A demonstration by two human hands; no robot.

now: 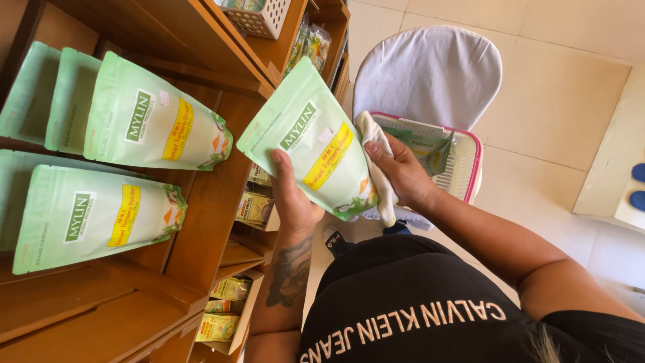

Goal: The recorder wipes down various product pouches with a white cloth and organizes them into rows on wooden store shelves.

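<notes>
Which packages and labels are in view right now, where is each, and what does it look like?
Held pouch: pale green with yellow label, left hand under it, right hand pressing a white cloth beside it.
Shelf pouches: matching green, upper wooden shelf.
Lower pouch: same, shelf below.
Small boxes: yellow-green, lower shelves.
Basket packet: green, in pink-rimmed basket.

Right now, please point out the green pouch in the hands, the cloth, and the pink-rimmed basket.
green pouch [306,138]: head view, middle of its front face.
cloth [376,151]: head view, fold under the right thumb.
pink-rimmed basket [476,165]: head view, its right rim.
</notes>
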